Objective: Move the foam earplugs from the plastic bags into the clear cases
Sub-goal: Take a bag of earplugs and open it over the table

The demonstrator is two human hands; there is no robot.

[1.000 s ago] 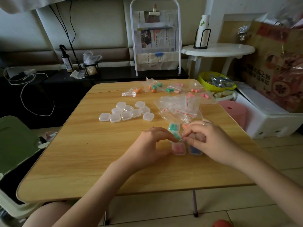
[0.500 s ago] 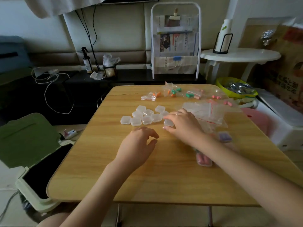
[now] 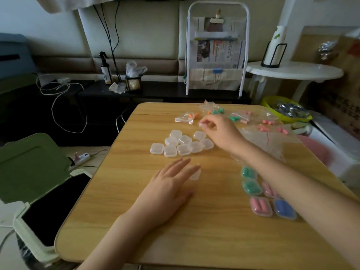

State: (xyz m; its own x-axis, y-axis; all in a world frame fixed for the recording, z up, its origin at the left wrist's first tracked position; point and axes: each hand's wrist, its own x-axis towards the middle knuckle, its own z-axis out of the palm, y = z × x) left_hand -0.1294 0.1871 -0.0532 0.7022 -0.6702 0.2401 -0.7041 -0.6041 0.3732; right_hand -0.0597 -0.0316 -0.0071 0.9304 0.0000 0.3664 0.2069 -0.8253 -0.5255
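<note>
Wooden worktop point(image 3: 136, 221), items: clear empty square plastic cases point(image 3: 181, 143), clustered centre; filled cases w/ green, pink, blue foam earplugs point(image 3: 266, 193) near-right; small clear plastic bags of earplugs point(image 3: 241, 117) far edge. My left hand point(image 3: 169, 188): grip spread flat, fingertips on one clear case point(image 3: 195, 174). My right hand point(image 3: 220, 131): over far bags, fingers curled, holding nothing I can make out.

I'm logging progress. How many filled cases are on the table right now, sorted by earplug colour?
Teal cases: 2
Pink cases: 2, one partly under the right forearm
Blue case: 1
Total: 5 filled cases in view; the forearm could hide more.
</note>
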